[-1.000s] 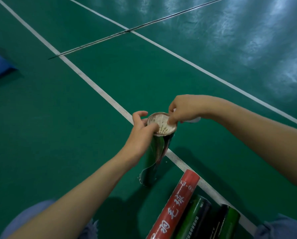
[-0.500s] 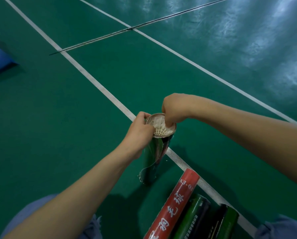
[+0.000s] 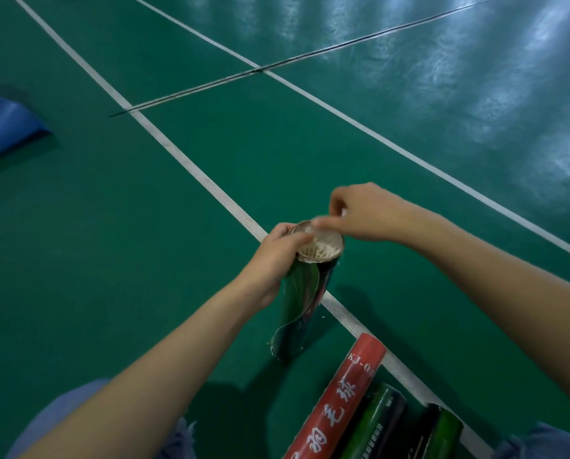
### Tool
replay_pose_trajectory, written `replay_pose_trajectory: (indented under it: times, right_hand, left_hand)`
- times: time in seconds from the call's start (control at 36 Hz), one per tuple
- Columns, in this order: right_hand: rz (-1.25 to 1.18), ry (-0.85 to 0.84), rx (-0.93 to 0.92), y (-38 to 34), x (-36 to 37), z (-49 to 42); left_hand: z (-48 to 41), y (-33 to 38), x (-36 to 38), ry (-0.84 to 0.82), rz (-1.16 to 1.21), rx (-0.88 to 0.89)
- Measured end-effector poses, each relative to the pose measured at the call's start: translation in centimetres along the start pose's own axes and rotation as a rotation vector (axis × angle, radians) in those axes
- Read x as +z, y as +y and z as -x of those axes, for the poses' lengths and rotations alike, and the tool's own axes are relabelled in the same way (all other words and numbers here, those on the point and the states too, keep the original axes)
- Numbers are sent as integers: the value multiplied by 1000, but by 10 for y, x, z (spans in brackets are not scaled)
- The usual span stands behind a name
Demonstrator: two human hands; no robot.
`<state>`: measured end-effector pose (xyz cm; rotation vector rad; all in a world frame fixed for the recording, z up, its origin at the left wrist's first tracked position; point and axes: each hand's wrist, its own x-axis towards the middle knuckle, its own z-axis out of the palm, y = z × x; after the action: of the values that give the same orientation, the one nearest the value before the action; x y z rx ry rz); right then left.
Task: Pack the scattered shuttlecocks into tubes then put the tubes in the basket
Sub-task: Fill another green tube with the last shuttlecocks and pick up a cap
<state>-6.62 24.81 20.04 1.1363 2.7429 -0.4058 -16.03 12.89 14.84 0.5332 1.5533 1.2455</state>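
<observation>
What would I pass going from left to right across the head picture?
Blue thing → left hand → tube → right hand. I skip the lying tubes at the bottom because they overlap these.

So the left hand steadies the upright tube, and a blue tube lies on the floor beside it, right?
Not quite: the head view shows a red tube lying there, not a blue one. The left hand does grip the upright tube near its top.
</observation>
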Motion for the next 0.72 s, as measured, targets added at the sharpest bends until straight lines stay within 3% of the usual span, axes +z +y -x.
replay_pose_trajectory:
  times: [0.11, 0.17, 0.39, 0.61, 0.72]
  right_hand:
    - [-534, 389, -170, -10, 2, 16]
    - [-616, 416, -247, -21, 12, 22]
    - [-551, 327, -384, -36, 50, 35]
    - [-186, 303, -402, -33, 56, 31]
    - [-72, 206, -377, -32, 47, 29]
  left_hand:
    - [0, -2, 0, -49, 85, -37]
    - [1, -3, 0, -52, 157, -54]
    - [1, -7, -8, -69, 226, -20]
    - [0, -7, -18, -168, 263, -234]
    - [-6, -7, -26, -193, 289, -263]
